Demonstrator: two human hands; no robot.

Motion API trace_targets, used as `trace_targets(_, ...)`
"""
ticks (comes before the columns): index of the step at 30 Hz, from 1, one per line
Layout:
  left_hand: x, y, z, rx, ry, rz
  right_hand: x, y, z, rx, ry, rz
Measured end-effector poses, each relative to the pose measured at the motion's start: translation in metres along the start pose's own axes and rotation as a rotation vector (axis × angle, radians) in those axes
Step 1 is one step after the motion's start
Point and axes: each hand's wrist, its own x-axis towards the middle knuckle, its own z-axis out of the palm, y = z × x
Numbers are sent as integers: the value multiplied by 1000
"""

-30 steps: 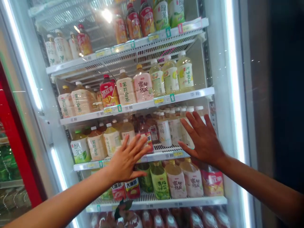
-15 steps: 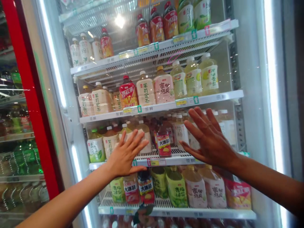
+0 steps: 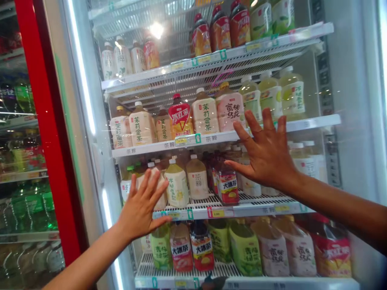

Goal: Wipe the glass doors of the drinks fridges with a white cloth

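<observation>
My left hand [image 3: 141,211] is raised with its fingers spread, holding nothing. It covers part of the bottles at the left of a middle shelf, beside a tea bottle with a white label [image 3: 177,187]. My right hand [image 3: 267,155] is also empty, its fingers spread and pointing up. Its fingertips overlap a shelf edge [image 3: 196,139], just below a pink-labelled bottle [image 3: 231,108]. Between the hands stands a dark bottle with a red and yellow label [image 3: 229,188]. Reflections suggest a glass door before the shelves; whether either palm touches it, I cannot tell.
Several wire shelves of bottled drinks fill the lit cooler. Red-capped bottles [image 3: 202,36] stand higher up, and green-labelled bottles [image 3: 245,247] lower down. A red upright frame [image 3: 45,121] divides this cooler from another at the left, where green bottles [image 3: 36,201] show.
The shelves have shifted right in view. My left hand has moved left and slightly down, away from the dark bottle. My right hand has risen, its fingers now more upright and spread.
</observation>
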Motion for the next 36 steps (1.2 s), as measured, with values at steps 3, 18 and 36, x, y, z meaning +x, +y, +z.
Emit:
trace_targets(3, 37, -44, -6, -9, 88, -234, 1, 0, -3, -7, -19, 10)
trace_targets(18, 137, 20, 1, -27, 206, -204, -53, -15, -6, 70, -76, -116)
trace_targets(36, 195, 93, 9, -182, 103, 191, -58, -4, -10, 354, 80, -147)
